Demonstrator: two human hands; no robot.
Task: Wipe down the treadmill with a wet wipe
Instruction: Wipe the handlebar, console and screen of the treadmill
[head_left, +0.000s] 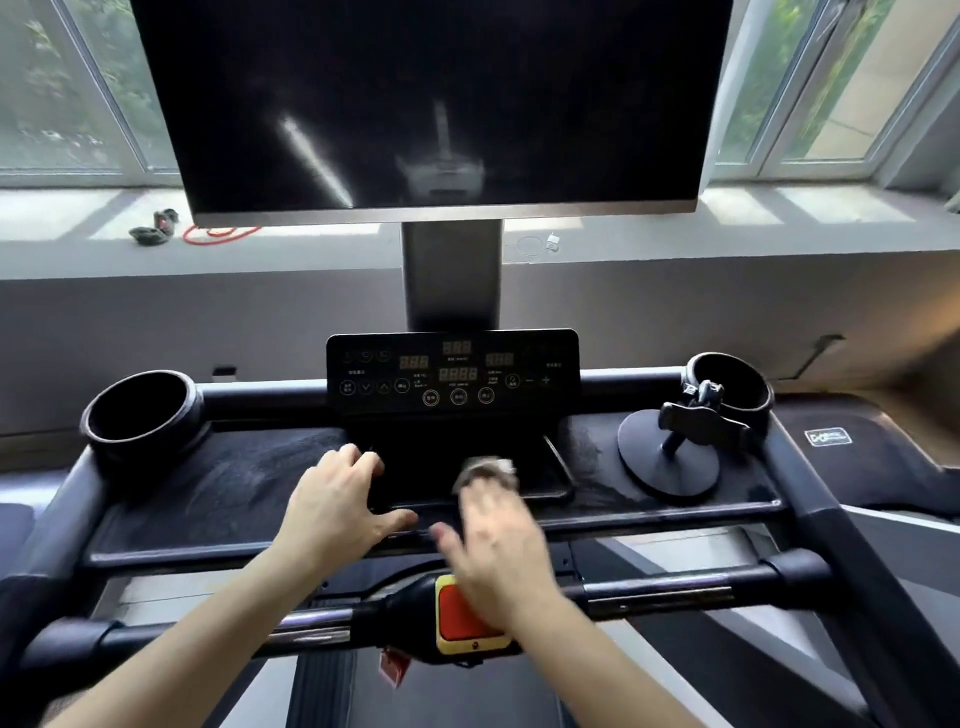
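The treadmill's black console tray (218, 488) lies in front of me, dusty on its left and right parts. My right hand (498, 540) presses a crumpled, greyed wet wipe (485, 467) onto the tray's middle recess, below the button panel (452, 371); the hand is blurred. My left hand (337, 499) rests on the tray just left of it, fingers bent on the surface and thumb spread toward the right hand. It holds nothing.
A large dark screen (436, 104) stands on a post above the panel. Cup holders sit at the left (137, 415) and right (727, 384); a black phone holder (685, 441) stands on the tray's right. A red stop button (457, 616) sits on the front handlebar.
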